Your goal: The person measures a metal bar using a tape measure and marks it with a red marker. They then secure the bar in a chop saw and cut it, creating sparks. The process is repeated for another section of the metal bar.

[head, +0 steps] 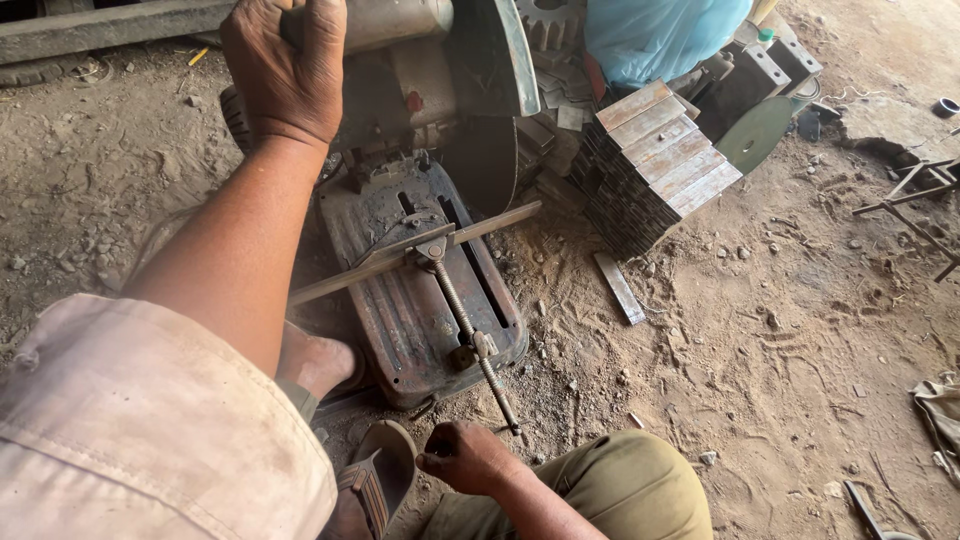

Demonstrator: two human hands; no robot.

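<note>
My left hand (285,70) is closed over the handle of a rusty cut-off saw (400,110) at the top of the view. Its dark disc (490,160) hangs just above a long flat metal bar (380,262), which lies across the saw base (400,320) against the vise jaw. The vise's threaded screw (470,330) runs toward me. My right hand (465,455) is curled into a fist just left of the screw's near end; I cannot tell whether it grips anything.
A stack of cut flat metal pieces (655,150) stands right of the saw, and one loose piece (620,288) lies on the dirt. A blue plastic bag (660,35) sits behind it. My sandalled foot (375,480) rests by the base. Metal frames (915,195) lie far right.
</note>
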